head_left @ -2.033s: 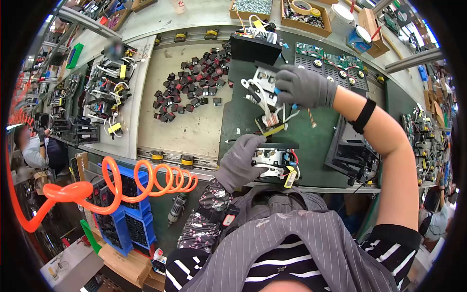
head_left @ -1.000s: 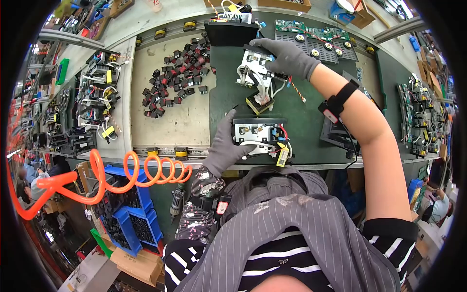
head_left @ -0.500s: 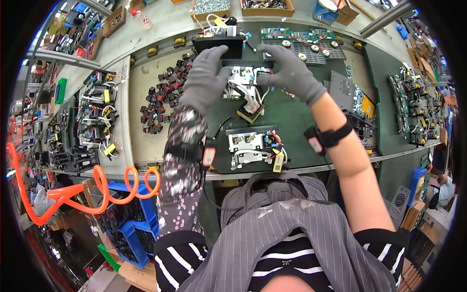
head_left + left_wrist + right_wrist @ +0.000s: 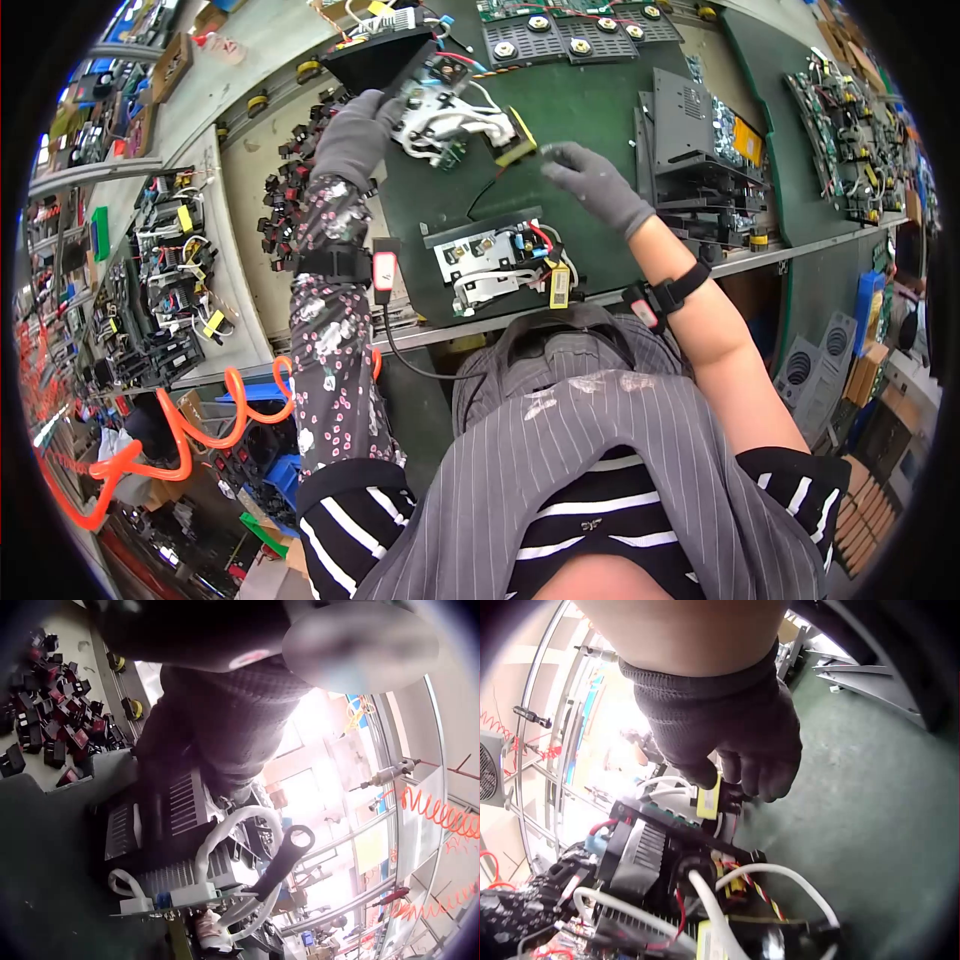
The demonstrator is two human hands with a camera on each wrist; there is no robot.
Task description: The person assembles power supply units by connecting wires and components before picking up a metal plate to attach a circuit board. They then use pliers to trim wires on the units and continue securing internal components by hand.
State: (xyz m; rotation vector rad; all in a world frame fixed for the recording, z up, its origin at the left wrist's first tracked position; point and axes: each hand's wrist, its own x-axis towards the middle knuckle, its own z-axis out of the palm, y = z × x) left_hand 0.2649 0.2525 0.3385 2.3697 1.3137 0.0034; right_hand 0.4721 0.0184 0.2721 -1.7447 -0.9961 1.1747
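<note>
My grey-gloved left hand (image 4: 352, 132) grips the left end of a black-housed power assembly (image 4: 385, 55) at the far side of the green mat (image 4: 600, 90). The unit lies tilted, its white board and white wires (image 4: 440, 110) facing me. The left wrist view shows its ribbed black housing (image 4: 169, 825) and looping white wires (image 4: 225, 832). My gloved right hand (image 4: 592, 185) is at the unit's right end, fingertips pinching at the yellow-taped transformer (image 4: 520, 138), which is also in the right wrist view (image 4: 709, 799). A second, similar assembly (image 4: 490, 262) lies untouched near the front edge.
A pile of small black and red parts (image 4: 290, 190) lies left of the mat. Green circuit boards (image 4: 560, 30) sit at the back, a black metal chassis (image 4: 700, 130) to the right. Trays of wired units (image 4: 170, 270) stand far left; an orange coiled hose (image 4: 200, 420) hangs below the bench.
My left hand left the near assembly and took hold of the far one. That unit has swung round and tilted. My right hand slid from its top to the transformer end.
</note>
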